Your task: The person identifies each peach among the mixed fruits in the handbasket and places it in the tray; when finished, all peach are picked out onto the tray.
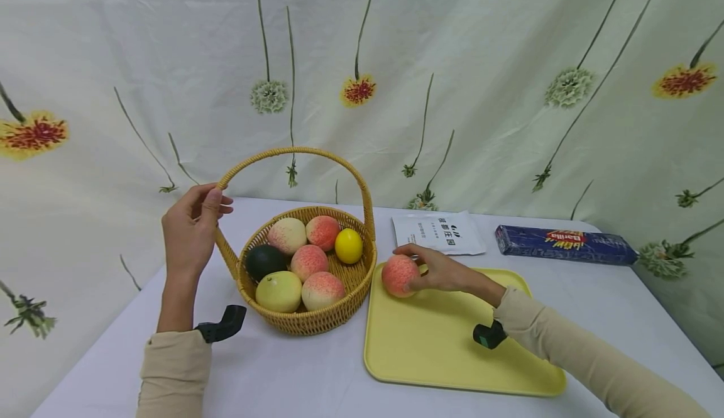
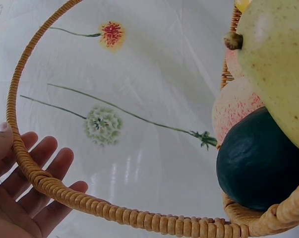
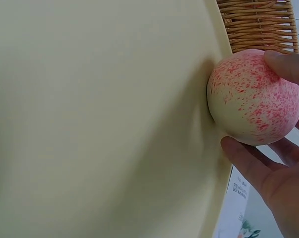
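My left hand (image 1: 189, 232) holds the arched handle (image 1: 300, 151) of a wicker basket (image 1: 317, 324) on its left side. In the left wrist view the thumb lies at the handle (image 2: 65, 193), with the fingers behind it. Inside the basket sit several peaches (image 1: 323, 291), a yellow lemon (image 1: 349, 246), a dark green avocado (image 1: 265, 262) and a pale yellow-green pear (image 1: 279, 291). My right hand (image 1: 444, 269) grips a pink-speckled peach (image 3: 253, 99) between thumb and fingers, over the far left corner of a yellow tray (image 1: 452, 342).
Behind the tray lies a white packet (image 1: 438, 232) with dark print. To its right is a long blue Barilla box (image 1: 565, 245). A flower-patterned cloth (image 1: 481, 91) hangs behind the white-covered table (image 1: 294, 374).
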